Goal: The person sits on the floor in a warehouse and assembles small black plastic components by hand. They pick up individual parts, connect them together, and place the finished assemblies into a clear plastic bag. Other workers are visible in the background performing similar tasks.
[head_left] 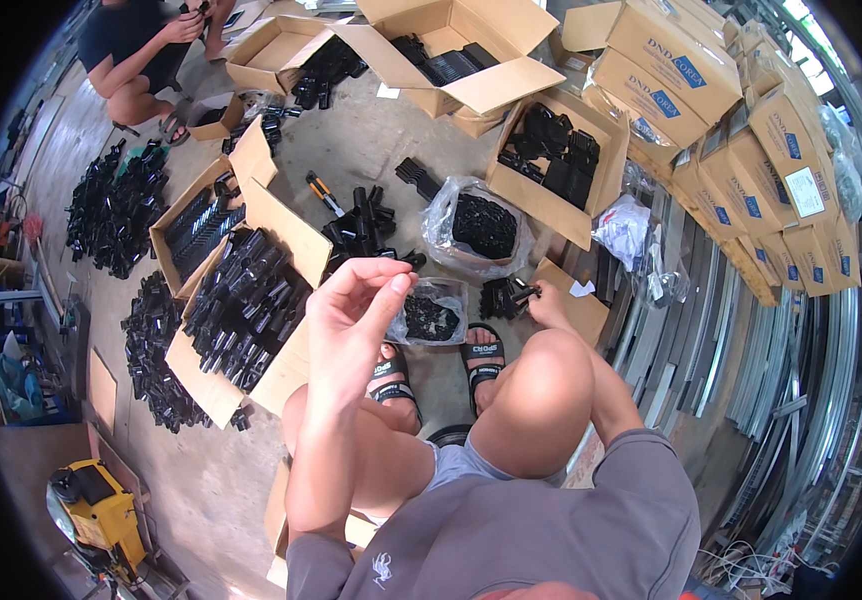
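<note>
My left hand [351, 305] is raised in front of my left knee, thumb and forefinger pinched together. A small dark piece shows at their tips, too small to name. Down by my right foot, my right hand [549, 306] is closed round a black plastic part [529, 293], its fingers partly hidden. Next to that hand lies a small heap of black parts [499, 298] on the floor. Between my feet and the left hand stands a small plastic-lined box [463, 318] of little black pieces. Behind it, a clear plastic bag [438, 238] holds more small black pieces.
Open cartons [291, 235] of black parts and loose piles [116, 210] lie to my left. Another carton [606, 165] stands at the far right, before stacked boxes [741, 170]. Metal profiles [721, 350] cover the right side. A person [136, 60] crouches at the far left.
</note>
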`<control>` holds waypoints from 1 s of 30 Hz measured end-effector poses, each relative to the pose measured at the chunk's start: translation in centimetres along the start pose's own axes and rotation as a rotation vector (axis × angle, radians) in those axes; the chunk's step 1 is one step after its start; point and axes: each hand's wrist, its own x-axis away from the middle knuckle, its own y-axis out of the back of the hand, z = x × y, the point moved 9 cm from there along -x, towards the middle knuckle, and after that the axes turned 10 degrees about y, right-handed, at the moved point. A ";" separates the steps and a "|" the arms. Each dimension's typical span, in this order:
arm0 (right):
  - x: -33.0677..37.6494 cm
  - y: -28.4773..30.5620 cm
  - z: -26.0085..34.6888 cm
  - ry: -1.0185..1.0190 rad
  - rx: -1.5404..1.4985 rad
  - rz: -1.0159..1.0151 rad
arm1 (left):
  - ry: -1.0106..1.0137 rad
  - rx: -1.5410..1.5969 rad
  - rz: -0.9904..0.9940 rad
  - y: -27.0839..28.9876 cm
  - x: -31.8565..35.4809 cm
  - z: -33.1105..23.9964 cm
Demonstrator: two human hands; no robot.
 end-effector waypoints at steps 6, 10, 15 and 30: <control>0.0 10.0 13.7 0.059 -0.510 0.126 | -0.014 -0.243 0.071 -1.6 -0.9 1.5; 1.6 16.1 28.7 0.297 -0.676 0.234 | -0.088 -0.530 0.143 -4.0 -3.3 4.0; 2.6 17.9 39.9 0.718 -0.369 0.104 | -0.014 -0.506 0.250 -6.7 -4.7 0.9; 2.4 17.1 41.7 0.516 -1.159 0.194 | 0.130 0.224 0.416 -5.1 -4.2 0.0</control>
